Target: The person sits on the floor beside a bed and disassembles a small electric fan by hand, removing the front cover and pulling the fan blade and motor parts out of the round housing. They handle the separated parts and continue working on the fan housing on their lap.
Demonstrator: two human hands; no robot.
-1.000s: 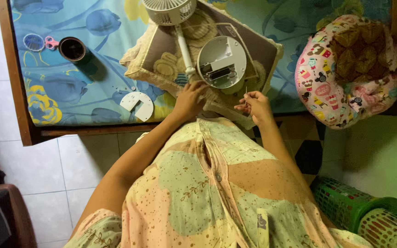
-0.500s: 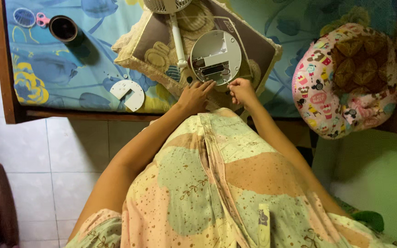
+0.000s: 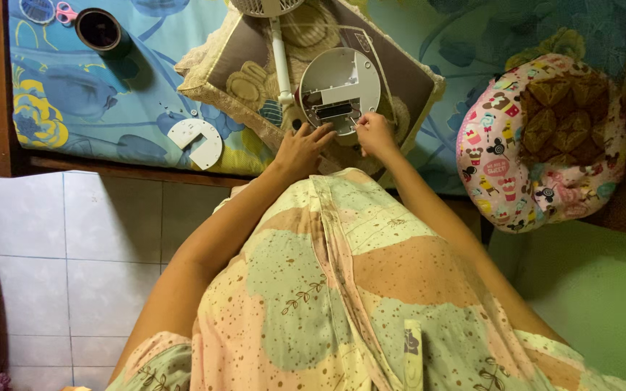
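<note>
The fan base (image 3: 340, 90), a round white disc, lies underside up on a brown cushion (image 3: 400, 69) on the bed (image 3: 81, 108); its white pole (image 3: 281, 61) runs away from the person. The left hand (image 3: 300, 148) rests open against its near edge. The right hand (image 3: 375, 134) pinches at the rim; what it grips is too small to tell. Pale tiles (image 3: 74, 239) cover the floor.

white fan base (image 3: 340, 90), blue floral bedsheet (image 3: 74, 94)
</note>
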